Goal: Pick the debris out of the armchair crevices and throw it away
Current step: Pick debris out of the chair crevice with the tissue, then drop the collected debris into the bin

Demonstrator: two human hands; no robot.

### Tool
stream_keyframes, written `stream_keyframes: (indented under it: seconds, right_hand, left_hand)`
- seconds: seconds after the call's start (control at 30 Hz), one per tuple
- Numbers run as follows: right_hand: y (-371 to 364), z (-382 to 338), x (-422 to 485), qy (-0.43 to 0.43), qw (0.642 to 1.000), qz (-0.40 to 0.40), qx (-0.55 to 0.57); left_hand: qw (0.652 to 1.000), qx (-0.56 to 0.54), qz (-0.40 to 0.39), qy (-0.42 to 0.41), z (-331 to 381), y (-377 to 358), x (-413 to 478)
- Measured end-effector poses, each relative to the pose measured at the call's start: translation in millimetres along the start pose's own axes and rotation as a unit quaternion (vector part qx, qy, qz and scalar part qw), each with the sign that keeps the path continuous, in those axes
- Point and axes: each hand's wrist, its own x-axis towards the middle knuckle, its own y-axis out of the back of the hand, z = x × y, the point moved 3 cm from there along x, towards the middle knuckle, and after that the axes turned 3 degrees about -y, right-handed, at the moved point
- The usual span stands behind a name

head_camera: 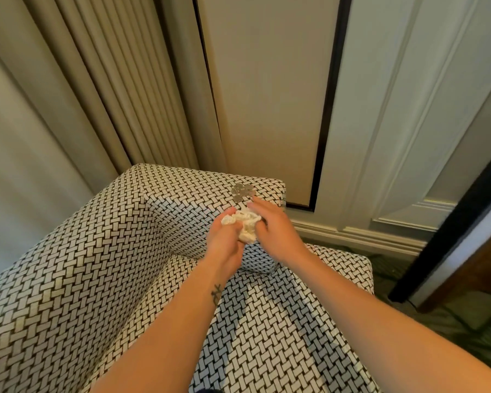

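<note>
Head view, near to far. Two bare forearms reach forward over the seat cushion (267,330) of an armchair (97,279) covered in black-and-white basket-weave fabric; the left forearm bears a small dark tattoo (216,293) near the wrist.

The hands meet above the far end of the seat, in front of the inner face of the upholstered side. The left hand (227,245) has its fingers curled closely round the lower left of a crumpled white paper wad (245,224), with the thumb against the wad's top. The right hand (275,231) closes on the wad from the right: its thumb is bent against the paper and its fingers are partly bent over the far side, their tips hidden or pointing away. The wad is thus held between both hands, lifted clear of the seat; whether it touches the upholstery behind it cannot be told.

Just beyond the right fingertips, a small cluster of silver coins (243,192) lies on the flat top of the chair's side, near its far right corner. A small printed tag (282,201) shows at that corner's edge.

Behind the chair hang pleated beige curtains (97,80) on the left. A cream wall panel (267,95) edged in black stands at centre, and white moulded panelling with a baseboard (360,236) at right. A dark-edged upright (448,239) stands on patterned carpet (471,324).
</note>
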Motion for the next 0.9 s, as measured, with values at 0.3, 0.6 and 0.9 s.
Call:
stream_keyframes:
  seconds: [0.3,0.6,0.9]
  right_hand:
    - [18.8,-6.4,-88.0,-0.05,0.992,0.042,0.108]
    - [34.5,71.1,-196.2,-0.191,0.933,0.217,0.216]
    - [77.5,167.8,-288.4,-0.32,0.857,0.349,0.205]
  left_hand:
    - [0.997,0.01,-0.069,0.016,-33.5,-10.4,-59.0]
    - [0.983,0.03,-0.151,0.105,-142.4,-35.3,-106.6]
    - [0.958,0.137,-0.18,0.174,-275.8,-81.0,-125.6]
